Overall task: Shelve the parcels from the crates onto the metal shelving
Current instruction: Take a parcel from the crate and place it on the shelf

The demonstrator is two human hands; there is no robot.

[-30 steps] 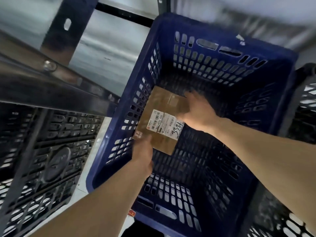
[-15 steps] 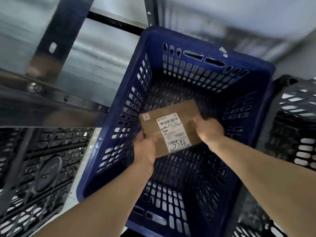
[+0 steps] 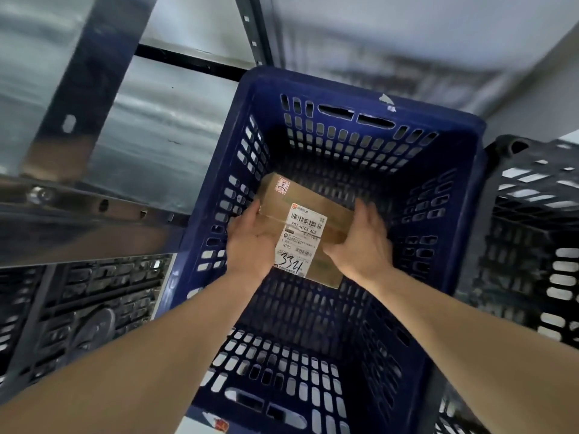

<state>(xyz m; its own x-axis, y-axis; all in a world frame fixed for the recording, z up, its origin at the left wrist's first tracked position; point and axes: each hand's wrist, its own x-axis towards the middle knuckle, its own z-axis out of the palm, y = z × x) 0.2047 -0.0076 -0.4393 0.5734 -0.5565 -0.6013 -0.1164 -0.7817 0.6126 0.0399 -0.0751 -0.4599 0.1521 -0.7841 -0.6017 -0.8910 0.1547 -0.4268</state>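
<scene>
Left hand (image 3: 250, 242) and right hand (image 3: 363, 242) clamped on brown, white-labelled parcel (image 3: 326, 220) inside blue crate (image 3: 438, 189).

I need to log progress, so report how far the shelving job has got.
Done: apart from one cardboard parcel, the blue crate looks empty. In hand: left hand and right hand grip that parcel's sides inside the crate. Left: setting it on the metal shelving to the left.

Matt brown cardboard parcel (image 3: 313, 211) with a white paper label (image 3: 300, 238), perforated blue plastic crate (image 3: 438, 189), glossy grey metal shelving (image 3: 94, 220).
</scene>
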